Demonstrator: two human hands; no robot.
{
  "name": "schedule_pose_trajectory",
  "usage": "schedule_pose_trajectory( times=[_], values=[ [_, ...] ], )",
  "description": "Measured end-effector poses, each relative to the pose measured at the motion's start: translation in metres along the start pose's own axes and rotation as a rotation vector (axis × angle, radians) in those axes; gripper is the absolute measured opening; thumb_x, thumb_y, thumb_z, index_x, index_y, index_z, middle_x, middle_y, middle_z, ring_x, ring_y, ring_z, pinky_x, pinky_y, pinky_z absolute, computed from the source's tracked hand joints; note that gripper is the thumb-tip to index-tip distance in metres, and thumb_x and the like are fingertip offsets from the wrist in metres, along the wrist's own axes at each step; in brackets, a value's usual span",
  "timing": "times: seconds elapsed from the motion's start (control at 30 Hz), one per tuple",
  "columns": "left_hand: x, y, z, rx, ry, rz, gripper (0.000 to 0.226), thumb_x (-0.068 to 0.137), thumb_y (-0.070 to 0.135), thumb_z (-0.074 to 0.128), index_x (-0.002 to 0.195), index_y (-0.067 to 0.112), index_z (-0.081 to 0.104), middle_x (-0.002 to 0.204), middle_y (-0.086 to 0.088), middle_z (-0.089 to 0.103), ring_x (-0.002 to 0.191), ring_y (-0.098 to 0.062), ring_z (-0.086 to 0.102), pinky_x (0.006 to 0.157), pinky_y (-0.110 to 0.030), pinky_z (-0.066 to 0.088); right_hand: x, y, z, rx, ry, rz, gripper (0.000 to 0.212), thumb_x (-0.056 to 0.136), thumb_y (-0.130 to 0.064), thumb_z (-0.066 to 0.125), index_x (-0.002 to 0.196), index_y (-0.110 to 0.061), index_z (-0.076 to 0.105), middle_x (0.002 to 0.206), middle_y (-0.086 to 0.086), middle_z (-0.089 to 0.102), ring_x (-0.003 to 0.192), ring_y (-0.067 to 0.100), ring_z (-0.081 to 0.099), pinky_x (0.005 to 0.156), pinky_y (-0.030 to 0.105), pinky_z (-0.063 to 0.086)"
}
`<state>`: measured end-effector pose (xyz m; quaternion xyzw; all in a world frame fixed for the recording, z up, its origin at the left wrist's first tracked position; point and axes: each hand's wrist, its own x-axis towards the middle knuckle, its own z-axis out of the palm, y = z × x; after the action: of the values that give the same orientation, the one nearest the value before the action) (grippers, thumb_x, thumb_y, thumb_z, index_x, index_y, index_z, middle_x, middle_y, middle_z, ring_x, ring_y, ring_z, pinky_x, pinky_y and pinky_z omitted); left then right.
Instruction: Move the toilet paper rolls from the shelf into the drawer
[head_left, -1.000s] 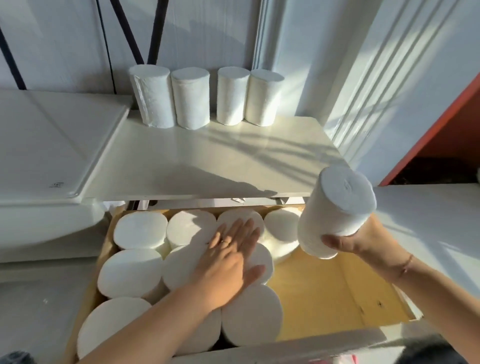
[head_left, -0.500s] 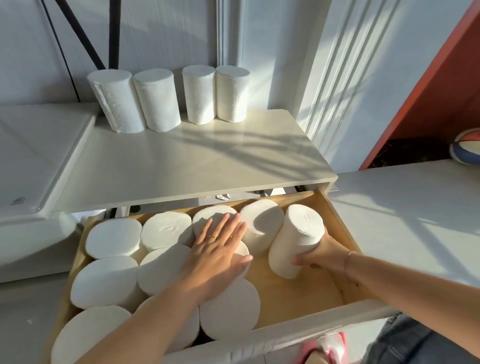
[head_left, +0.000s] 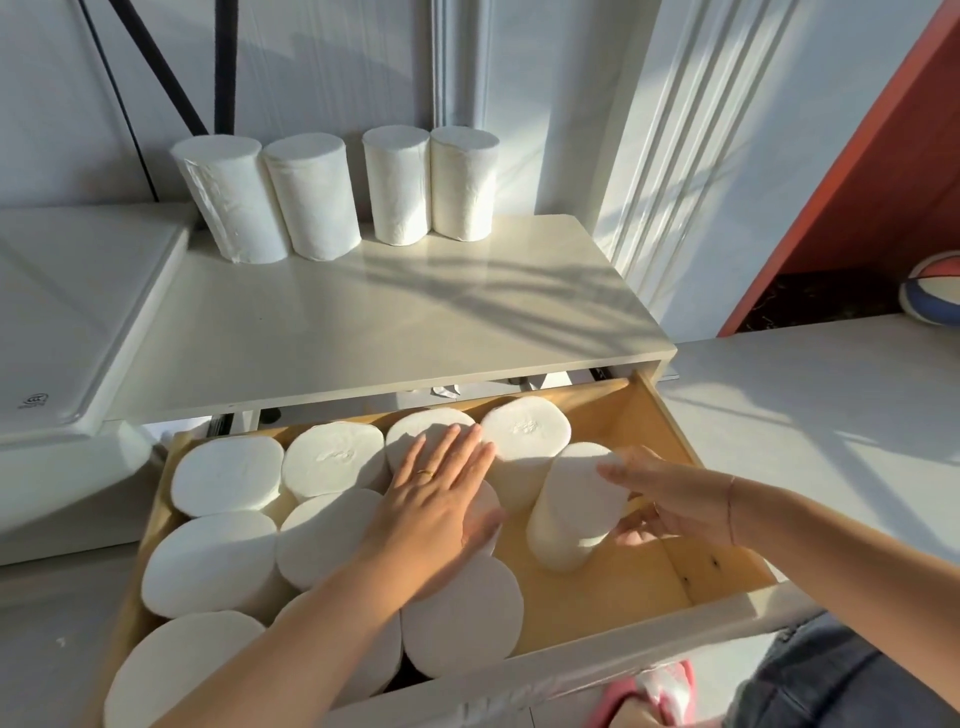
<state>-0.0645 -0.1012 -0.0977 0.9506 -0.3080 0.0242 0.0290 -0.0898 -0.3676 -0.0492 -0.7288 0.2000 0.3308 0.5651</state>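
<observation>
Head view: the tilted roll (head_left: 574, 506) stands on end on the bare wooden floor of the open drawer (head_left: 670, 431), right of centre in the frame. Its long axis is close to upright, with the flat top end leaning a little toward the right edge of the frame. The right hand (head_left: 670, 501) reaches in from the lower right with the forearm nearly level. One straight finger lies on the roll's top rim and the other fingers curl at its lower right side, in a loose hold. The roll sits just left of that palm. The left hand (head_left: 434, 512) comes up from the lower left, flat with straight fingers, and rests on the tops of the packed rolls (head_left: 226, 480) that fill the drawer's left part, all upright. Four rolls (head_left: 311, 195) stand upright on the shelf (head_left: 363, 322) at the upper centre, against the wall.
</observation>
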Motion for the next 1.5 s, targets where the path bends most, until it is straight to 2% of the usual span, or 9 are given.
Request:
schedule_pose_trajectory(
  times=[0.2,0.57,0.7,0.83,0.93,1.07,1.17,1.3,1.5],
  values=[
    [0.0,0.0,0.003,-0.047,0.002,0.013,0.073,0.081,0.067,-0.003,0.144,0.031,-0.012,0.154,0.006,-0.014,0.139,-0.017,-0.022,0.111,-0.039,-0.023,0.005,0.001,0.012,0.06,0.06,0.066,0.044,0.094,-0.028,0.059,0.133,-0.014,0.044,0.12,0.018,0.056,0.077,0.026,0.068,0.079,0.037,0.059],
    [-0.002,-0.001,0.008,-0.079,0.042,0.009,0.072,0.082,0.07,-0.002,0.144,0.033,-0.009,0.155,0.009,-0.01,0.14,-0.017,-0.022,0.112,-0.039,-0.016,-0.001,0.001,0.063,0.708,0.085,0.247,0.045,0.09,-0.001,0.055,0.13,-0.012,0.037,0.136,0.022,0.034,0.109,0.052,0.056,0.085,0.052,0.056],
    [-0.001,0.0,0.008,-0.056,0.04,0.007,0.074,0.084,0.069,-0.001,0.147,0.031,-0.003,0.156,0.008,-0.008,0.141,-0.017,-0.019,0.113,-0.04,-0.015,-0.006,0.002,0.05,0.418,-0.02,0.23,0.046,0.095,-0.016,0.055,0.135,-0.01,0.033,0.128,0.028,0.049,0.094,0.037,0.068,0.083,0.042,0.059],
    [-0.002,0.0,0.007,-0.064,0.045,0.013,0.073,0.083,0.069,-0.001,0.146,0.033,-0.008,0.154,0.011,-0.013,0.139,-0.014,-0.024,0.112,-0.038,-0.018,-0.004,-0.004,0.035,-0.338,-0.01,0.11,0.044,0.098,-0.038,0.047,0.131,-0.008,0.047,0.105,0.013,0.066,0.085,0.018,0.067,0.088,0.034,0.057],
    [-0.002,-0.001,0.004,-0.103,0.069,0.004,0.071,0.088,0.064,0.006,0.149,0.027,0.005,0.156,0.008,-0.006,0.142,-0.013,-0.019,0.114,-0.038,-0.013,-0.004,-0.032,0.025,-0.876,0.027,0.022,0.05,0.098,-0.049,0.039,0.103,-0.006,0.065,0.086,0.007,0.073,0.069,0.014,0.068,0.073,0.025,0.057],
    [0.006,-0.008,0.0,-0.08,0.096,-0.026,0.072,0.089,0.061,0.01,0.149,0.022,0.008,0.157,0.003,-0.009,0.143,-0.017,-0.017,0.116,-0.041,-0.009,0.014,-0.092,0.01,-0.735,0.315,-0.344,0.039,0.096,-0.037,0.052,0.068,-0.011,0.06,0.061,0.006,0.065,0.048,0.018,0.06,0.051,0.019,0.049],
    [0.022,-0.015,-0.006,-0.014,0.184,-0.022,0.067,0.093,0.056,0.022,0.149,0.018,0.016,0.158,-0.004,0.005,0.145,-0.023,-0.003,0.116,-0.046,0.001,0.05,-0.141,0.003,-0.477,0.539,-0.624,0.025,0.088,-0.033,0.065,0.1,-0.011,0.062,0.088,0.007,0.067,0.081,0.021,0.063,0.074,0.03,0.05],
    [0.048,-0.025,-0.007,0.005,0.269,-0.088,0.067,0.092,0.051,0.031,0.147,0.014,0.023,0.156,-0.008,0.016,0.145,-0.027,0.009,0.116,-0.049,0.007,0.115,-0.195,-0.004,-0.234,0.591,-0.658,0.063,0.081,-0.037,0.073,0.131,-0.012,0.045,0.127,0.01,0.056,0.113,0.021,0.056,0.098,0.032,0.045],
    [0.085,-0.044,-0.011,0.051,0.327,-0.213,0.063,0.09,0.05,0.038,0.139,0.01,0.042,0.145,-0.012,0.041,0.135,-0.031,0.036,0.111,-0.051,0.024,0.192,-0.254,-0.012,-0.096,0.637,-0.664,0.087,0.076,-0.04,0.076,0.144,-0.012,0.03,0.149,0.01,0.039,0.135,0.021,0.041,0.101,0.023,0.034]
  ],
)
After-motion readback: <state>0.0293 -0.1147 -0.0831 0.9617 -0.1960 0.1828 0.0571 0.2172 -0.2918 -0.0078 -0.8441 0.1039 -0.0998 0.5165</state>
